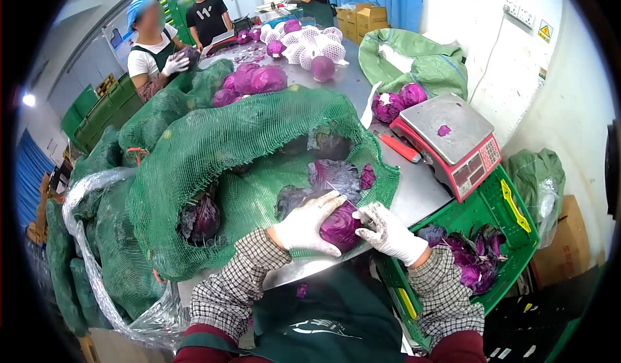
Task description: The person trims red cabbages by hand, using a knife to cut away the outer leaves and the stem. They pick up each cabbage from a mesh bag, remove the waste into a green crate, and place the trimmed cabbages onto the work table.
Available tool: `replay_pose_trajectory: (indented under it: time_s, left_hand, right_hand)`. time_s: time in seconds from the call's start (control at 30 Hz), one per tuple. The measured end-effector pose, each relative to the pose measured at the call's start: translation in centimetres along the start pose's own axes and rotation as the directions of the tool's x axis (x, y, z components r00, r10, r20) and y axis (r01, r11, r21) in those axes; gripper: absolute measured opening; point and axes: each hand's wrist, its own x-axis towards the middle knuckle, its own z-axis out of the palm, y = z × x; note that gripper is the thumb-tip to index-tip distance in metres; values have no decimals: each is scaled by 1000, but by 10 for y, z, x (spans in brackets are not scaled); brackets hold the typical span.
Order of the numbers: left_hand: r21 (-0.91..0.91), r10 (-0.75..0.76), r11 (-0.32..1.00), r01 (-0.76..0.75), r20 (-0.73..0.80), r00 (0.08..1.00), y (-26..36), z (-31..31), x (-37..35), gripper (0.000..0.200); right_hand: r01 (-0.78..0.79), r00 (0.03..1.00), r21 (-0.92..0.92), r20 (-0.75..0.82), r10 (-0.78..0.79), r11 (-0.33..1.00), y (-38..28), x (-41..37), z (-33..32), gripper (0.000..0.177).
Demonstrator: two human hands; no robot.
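My left hand, in a white glove, lies over the top and left side of a purple cabbage head at the near edge of the steel table. My right hand, also gloved, grips the same cabbage from the right. The cabbage sits at the mouth of a large green mesh sack that lies open on the table. More purple cabbages and loose dark leaves lie inside the sack.
A red and grey scale stands to the right, a red-handled tool beside it. A green crate with purple leaf trimmings sits lower right. Netted cabbages lie at the far end, where other people work. Green sacks pile up at left.
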Motion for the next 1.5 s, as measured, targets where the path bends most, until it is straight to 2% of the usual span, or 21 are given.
replay_pose_trajectory:
  time_s: [0.07, 0.1, 0.43, 0.47, 0.53, 0.6, 0.63, 0.67, 0.73, 0.77, 0.83, 0.87, 0.9, 1.0, 1.03, 1.1, 1.23, 1.33, 1.37, 1.4, 1.5]
  left_hand:
    - [2, 3, 1000, -3, 18, 1000, -1, -2, 1, 116]
    - [-2, 7, 1000, -7, 25, 1000, -1, -3, 2, 116]
    - [-187, -53, 981, 56, 18, 998, -21, -2, 0, 120]
    - [-287, -105, 952, 107, 24, 994, -27, -2, -4, 118]
    - [-448, -194, 876, 178, 10, 981, -31, 1, -10, 110]
    - [-490, -195, 859, 149, -45, 980, -39, 8, -13, 105]
    - [-514, -195, 848, 131, -73, 978, -41, 13, -14, 102]
    - [-494, -195, 860, 130, -83, 977, -39, 14, -13, 101]
    - [-446, -191, 886, 129, -97, 977, -30, 10, -12, 99]
    - [-462, -203, 875, 140, -88, 975, -23, 7, -12, 100]
    - [-444, -162, 891, 96, -113, 980, -20, 12, -19, 101]
    - [-428, -140, 901, 69, -137, 981, -21, 12, -23, 102]
    - [-398, -116, 917, 39, -171, 978, -22, 17, -33, 103]
    - [-358, -97, 934, 9, -227, 969, -26, 19, -71, 105]
    - [-369, -140, 928, 52, -215, 967, -29, 17, -85, 105]
    - [-376, -211, 919, 120, -211, 954, -24, 8, -104, 109]
    - [-293, -342, 923, 247, -335, 878, 8, 12, -110, 114]
    - [-195, -372, 928, 317, -469, 801, 6, 30, -113, 118]
    - [-200, -353, 935, 292, -466, 812, 5, 31, -116, 117]
    - [-208, -334, 941, 265, -462, 822, 3, 31, -120, 116]
    - [-209, -258, 960, 185, -414, 873, -1, 27, -130, 113]
  right_hand:
    - [186, 981, -192, -10, -192, 964, 11, 4, 1, 37]
    - [148, 989, -203, 16, -148, 968, 10, 5, -1, 38]
    - [15, 1000, 120, 5, -15, 993, 3, -20, -16, 16]
    - [-3, 1000, -9, -13, 3, 1000, 0, -33, -25, 14]
    - [-243, 940, 199, -191, 281, 949, 7, -70, -31, 9]
    - [-253, 918, -127, -344, 197, 959, 43, -112, -51, 6]
    - [-367, 851, -126, -445, 278, 922, 90, -142, -55, 9]
    - [-507, 824, -350, -464, 324, 788, 111, -162, -57, 18]
    - [-288, 767, 125, -563, 307, 949, 97, -150, -33, 30]
    - [-330, 777, 179, -506, 374, 927, 49, -123, -26, 41]
    - [-254, 882, -45, -422, 212, 966, 9, -82, -4, 47]
    - [-127, 858, 447, -399, 324, 886, 8, -64, 24, 51]
    - [-144, 879, 372, -378, 291, 917, 32, -53, 48, 53]
    - [-212, 890, 720, -138, 435, 661, 21, -27, 79, 43]
    - [-285, 904, 638, -69, 422, 715, 18, -25, 79, 37]
    - [-158, 957, 509, -131, 258, 846, 6, -22, 89, 23]
    - [275, 932, -55, -230, -280, 960, -17, -17, 101, 11]
    - [19, 977, 40, -211, -10, 999, -31, -18, 79, 11]
    - [-169, 964, 170, -178, 199, 971, -33, -18, 67, 10]
    - [-14, 951, 8, -309, 16, 1000, -24, -16, 57, 11]
    - [-180, 896, 187, -373, 239, 966, -6, -25, 19, 10]
